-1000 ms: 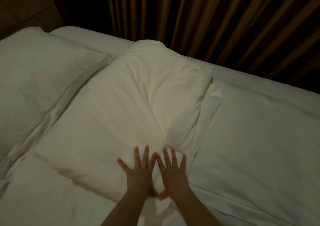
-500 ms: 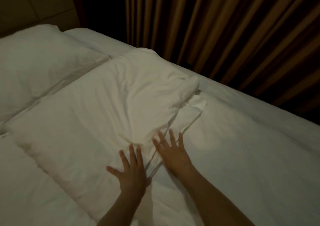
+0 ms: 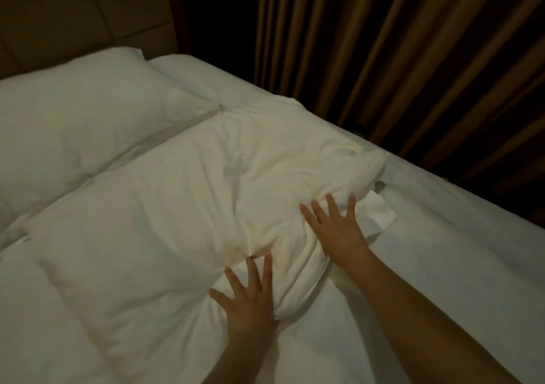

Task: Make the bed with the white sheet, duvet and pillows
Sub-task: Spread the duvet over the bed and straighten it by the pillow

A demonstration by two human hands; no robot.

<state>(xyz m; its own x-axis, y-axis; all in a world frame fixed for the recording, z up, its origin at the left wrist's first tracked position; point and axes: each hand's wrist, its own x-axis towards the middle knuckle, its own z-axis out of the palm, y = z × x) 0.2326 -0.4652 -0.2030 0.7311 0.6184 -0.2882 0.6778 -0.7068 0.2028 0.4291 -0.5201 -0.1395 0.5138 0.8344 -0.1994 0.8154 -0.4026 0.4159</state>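
Note:
A white pillow (image 3: 177, 207) lies across the middle of the bed, wrinkled at its right end. My left hand (image 3: 250, 304) presses flat on its near edge with fingers spread. Farther right, my right hand (image 3: 336, 227) lies flat on the pillow's right end, fingers straight. The pillowcase flap (image 3: 379, 215) sticks out just beyond my right fingers. A second white pillow (image 3: 73, 127) lies at the head of the bed on the left. The white sheet (image 3: 442, 265) covers the mattress to the right.
Brown pleated curtains (image 3: 383, 59) hang close behind the bed's far edge. A padded headboard (image 3: 73, 15) stands at the upper left. More white bedding (image 3: 29, 324) fills the lower left corner.
Both hands have slid apart over the pillow: the right hand moved up onto the pillow's right end, the left stayed at the near edge. The view shifted toward the pillow's right side.

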